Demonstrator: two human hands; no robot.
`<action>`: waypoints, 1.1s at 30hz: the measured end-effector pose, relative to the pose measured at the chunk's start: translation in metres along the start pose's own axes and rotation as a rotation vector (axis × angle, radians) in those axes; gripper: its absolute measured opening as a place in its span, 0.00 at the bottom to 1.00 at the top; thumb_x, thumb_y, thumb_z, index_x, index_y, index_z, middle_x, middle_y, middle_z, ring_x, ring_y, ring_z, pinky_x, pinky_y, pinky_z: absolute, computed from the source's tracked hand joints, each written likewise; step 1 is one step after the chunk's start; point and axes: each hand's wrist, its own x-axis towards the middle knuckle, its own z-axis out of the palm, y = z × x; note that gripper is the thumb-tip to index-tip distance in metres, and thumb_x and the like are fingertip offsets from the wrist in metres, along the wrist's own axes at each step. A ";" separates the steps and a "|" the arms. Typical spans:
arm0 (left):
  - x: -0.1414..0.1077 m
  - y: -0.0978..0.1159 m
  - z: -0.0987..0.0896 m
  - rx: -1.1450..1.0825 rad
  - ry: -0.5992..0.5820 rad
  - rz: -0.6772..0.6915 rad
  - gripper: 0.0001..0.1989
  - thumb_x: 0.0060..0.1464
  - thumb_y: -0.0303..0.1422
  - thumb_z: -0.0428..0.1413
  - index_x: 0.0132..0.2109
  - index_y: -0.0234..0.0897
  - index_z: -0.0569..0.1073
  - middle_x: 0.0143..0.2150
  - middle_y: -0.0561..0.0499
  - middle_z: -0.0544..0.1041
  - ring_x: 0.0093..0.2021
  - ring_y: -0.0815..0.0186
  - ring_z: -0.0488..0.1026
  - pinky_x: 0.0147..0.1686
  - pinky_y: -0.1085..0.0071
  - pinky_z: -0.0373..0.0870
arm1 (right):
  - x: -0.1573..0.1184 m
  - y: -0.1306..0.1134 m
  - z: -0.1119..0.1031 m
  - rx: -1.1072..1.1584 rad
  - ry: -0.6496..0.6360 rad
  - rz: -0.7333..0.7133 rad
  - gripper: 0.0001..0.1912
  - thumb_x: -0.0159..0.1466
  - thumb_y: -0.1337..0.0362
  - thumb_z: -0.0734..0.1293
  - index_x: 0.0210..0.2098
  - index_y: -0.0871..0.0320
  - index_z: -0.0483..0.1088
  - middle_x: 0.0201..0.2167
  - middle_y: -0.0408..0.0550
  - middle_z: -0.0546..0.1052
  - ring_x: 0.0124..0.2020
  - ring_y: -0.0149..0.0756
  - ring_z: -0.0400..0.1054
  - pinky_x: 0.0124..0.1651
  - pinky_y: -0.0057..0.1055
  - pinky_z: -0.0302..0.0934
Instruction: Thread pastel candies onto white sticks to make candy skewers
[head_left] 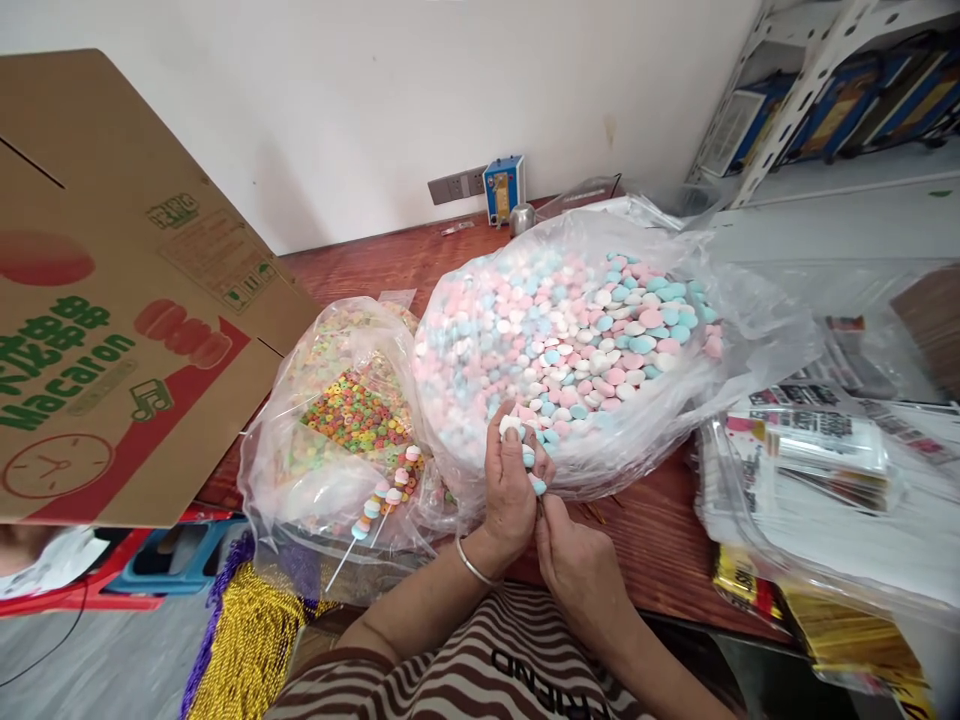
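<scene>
Pastel pink, blue and white candies fill a large clear bag [615, 350] on the table. Over its near edge, my left hand [510, 490] is closed around a short row of white and blue candies [529, 456]. Just below it, my right hand [574, 550] pinches the lower end of that row, where a thin stick seems to be, mostly hidden by the fingers. Two finished-looking candy skewers [373, 508] with white sticks lie on the left bag [277, 480], which holds small colourful rings [360, 412].
A large cardboard box [112, 270] stands at the left. Packaging bags [810, 500] lie at the right on the wooden table [652, 550]. A blue device [504, 190] stands by the wall, and a metal shelf [795, 100] is at the upper right.
</scene>
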 end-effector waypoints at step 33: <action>-0.042 0.078 -0.158 0.570 0.465 0.042 0.31 0.50 0.53 0.63 0.54 0.38 0.73 0.40 0.47 0.80 0.31 0.68 0.75 0.32 0.72 0.71 | 0.037 -0.081 0.039 0.886 -0.864 0.086 0.12 0.73 0.61 0.60 0.36 0.59 0.70 0.30 0.46 0.75 0.30 0.33 0.68 0.34 0.28 0.58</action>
